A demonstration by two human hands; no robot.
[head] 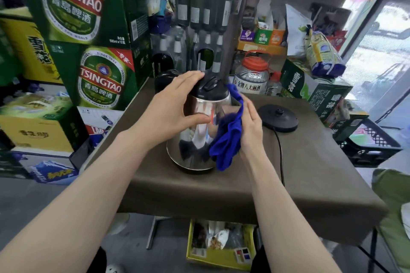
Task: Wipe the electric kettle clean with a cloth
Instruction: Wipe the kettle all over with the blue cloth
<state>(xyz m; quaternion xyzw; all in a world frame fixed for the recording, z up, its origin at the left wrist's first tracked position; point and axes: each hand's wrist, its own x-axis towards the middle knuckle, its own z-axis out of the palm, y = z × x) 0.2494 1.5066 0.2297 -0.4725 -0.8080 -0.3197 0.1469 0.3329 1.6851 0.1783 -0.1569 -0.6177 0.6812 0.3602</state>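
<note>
A shiny steel electric kettle [197,139] with a black lid [210,88] stands upright on the brown table [310,173]. My left hand [170,111] clasps its left side, fingers over the lid's edge and thumb across the steel body. My right hand [250,126] presses a blue cloth [228,139] flat against the kettle's right side; the cloth runs from the lid down to near the base. The kettle's handle is hidden behind my left hand.
The kettle's black power base [278,117] sits to the right on the table, its cord [280,153] trailing toward the front edge. Green beer cartons [97,73] stand left, bottles and a red-capped jar [253,73] behind, a black crate [368,139] right, a yellow box [221,246] below.
</note>
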